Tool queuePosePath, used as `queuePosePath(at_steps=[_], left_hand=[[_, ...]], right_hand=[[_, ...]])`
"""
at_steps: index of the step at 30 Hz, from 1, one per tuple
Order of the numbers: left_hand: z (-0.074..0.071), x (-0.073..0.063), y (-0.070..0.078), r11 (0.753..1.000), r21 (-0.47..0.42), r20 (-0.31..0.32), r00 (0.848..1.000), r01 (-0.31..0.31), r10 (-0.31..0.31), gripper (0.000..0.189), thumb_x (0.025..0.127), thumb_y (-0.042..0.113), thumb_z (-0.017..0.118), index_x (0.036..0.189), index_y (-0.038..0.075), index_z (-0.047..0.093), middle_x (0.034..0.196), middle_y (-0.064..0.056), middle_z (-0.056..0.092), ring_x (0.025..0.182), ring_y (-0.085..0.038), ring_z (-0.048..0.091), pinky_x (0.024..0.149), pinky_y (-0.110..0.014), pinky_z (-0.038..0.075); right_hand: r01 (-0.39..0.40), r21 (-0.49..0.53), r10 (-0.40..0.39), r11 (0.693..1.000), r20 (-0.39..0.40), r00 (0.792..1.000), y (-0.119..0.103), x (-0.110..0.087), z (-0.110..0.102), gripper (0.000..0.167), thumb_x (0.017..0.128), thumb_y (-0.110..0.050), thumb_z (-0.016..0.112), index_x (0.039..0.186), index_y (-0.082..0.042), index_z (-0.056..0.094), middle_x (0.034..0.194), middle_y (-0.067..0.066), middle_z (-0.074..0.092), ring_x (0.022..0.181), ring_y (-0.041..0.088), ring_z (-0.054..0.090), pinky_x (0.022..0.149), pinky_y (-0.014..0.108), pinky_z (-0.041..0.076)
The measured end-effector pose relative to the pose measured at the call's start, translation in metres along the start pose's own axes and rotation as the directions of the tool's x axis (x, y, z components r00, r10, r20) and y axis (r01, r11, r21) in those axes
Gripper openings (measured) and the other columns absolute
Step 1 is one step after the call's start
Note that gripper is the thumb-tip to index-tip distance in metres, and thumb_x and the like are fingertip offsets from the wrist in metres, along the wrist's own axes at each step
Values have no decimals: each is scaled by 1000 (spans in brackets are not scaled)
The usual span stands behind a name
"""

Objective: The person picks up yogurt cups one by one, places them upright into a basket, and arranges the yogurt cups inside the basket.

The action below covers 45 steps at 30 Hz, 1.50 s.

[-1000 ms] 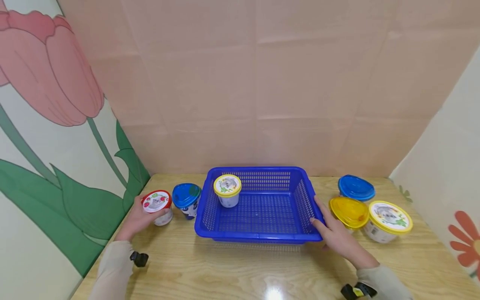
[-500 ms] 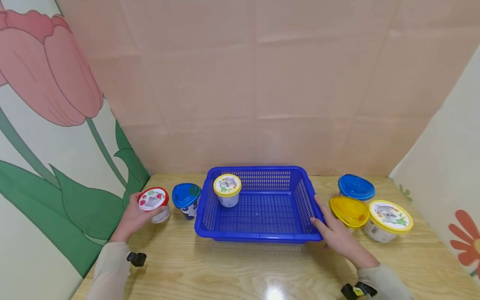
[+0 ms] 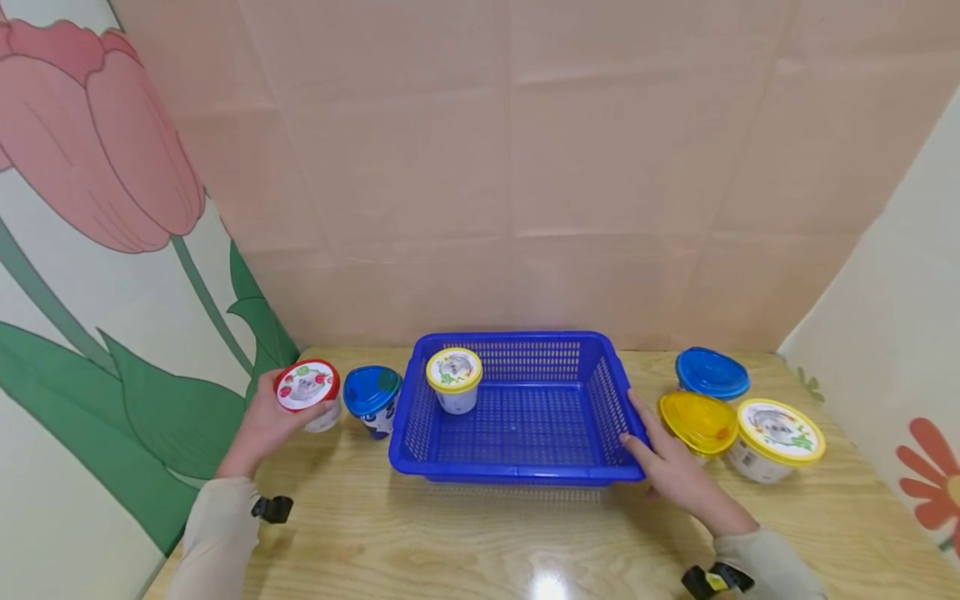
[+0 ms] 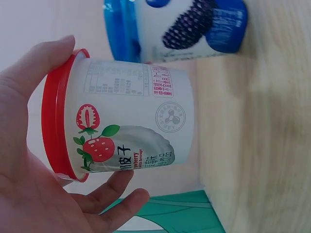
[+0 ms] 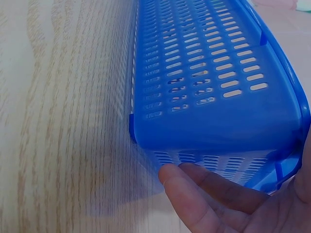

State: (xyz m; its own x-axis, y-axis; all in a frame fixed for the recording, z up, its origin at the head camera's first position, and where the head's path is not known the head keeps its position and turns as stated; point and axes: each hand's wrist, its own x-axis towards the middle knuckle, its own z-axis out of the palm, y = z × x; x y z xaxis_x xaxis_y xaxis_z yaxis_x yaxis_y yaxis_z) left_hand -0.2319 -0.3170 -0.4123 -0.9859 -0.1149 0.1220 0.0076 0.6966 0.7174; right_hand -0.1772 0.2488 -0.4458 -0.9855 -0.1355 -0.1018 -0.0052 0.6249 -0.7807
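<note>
My left hand (image 3: 262, 425) grips a white strawberry yogurt cup (image 4: 126, 116) with a red lid. In the left wrist view, the thumb lies at one side of its lid and fingers at the other, with a gap between its base and the table. Close beside it stands a blue-lidded blueberry cup (image 3: 372, 400). My right hand (image 3: 671, 467) holds the right rim of a blue plastic basket (image 3: 517, 473), thumb over the edge and fingers against the outer wall. A small yellow-lidded cup (image 3: 455, 382) is upright at the left inside the basket.
Right of the basket stand a blue-lidded tub (image 3: 712, 373), a yellow-lidded tub (image 3: 699, 423) and a larger white tub (image 3: 780, 433) with a yellow rim. The wooden table (image 3: 420, 542) meets a papered back wall (image 3: 510, 208) and painted side walls.
My left hand has shifted slightly left, then raised the red-lidded yogurt cup off the table. My right hand and the basket stay where they were.
</note>
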Motion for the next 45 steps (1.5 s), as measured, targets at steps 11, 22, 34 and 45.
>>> queuePosePath(at_steps=[11,22,34,45], left_hand=[[-9,-5,21,1000,9,13,1000,-24,24,110,82,52,78,152,-2,13,144,-27,38,127,-44,44,99,-61,47],[-15,-6,35,998,7,-12,998,-57,57,110,82,52,78,153,-1,14,145,-27,38,128,-44,44,97,-61,48],[-17,-7,53,995,-1,-18,994,-103,103,112,80,56,79,153,0,16,145,-25,39,127,-43,45,96,-60,49],[-12,-12,74,997,-6,51,995,-80,80,112,79,58,78,153,3,15,144,-24,42,127,-41,47,96,-59,50]], right_hand=[[-14,6,14,1000,13,1000,0,0,0,75,106,-42,46,161,-33,-4,154,38,23,91,33,64,56,38,59],[-5,-6,5,1000,3,1000,-1,-1,0,75,106,-42,45,161,-34,-5,154,38,22,92,35,65,56,37,59],[-6,-2,6,1000,12,1000,-2,-2,-1,75,106,-42,45,160,-35,-6,155,38,20,94,35,64,57,38,59],[0,-8,0,1000,6,1000,-3,-2,-1,75,106,-40,45,161,-33,-5,154,39,23,96,37,64,56,38,59]])
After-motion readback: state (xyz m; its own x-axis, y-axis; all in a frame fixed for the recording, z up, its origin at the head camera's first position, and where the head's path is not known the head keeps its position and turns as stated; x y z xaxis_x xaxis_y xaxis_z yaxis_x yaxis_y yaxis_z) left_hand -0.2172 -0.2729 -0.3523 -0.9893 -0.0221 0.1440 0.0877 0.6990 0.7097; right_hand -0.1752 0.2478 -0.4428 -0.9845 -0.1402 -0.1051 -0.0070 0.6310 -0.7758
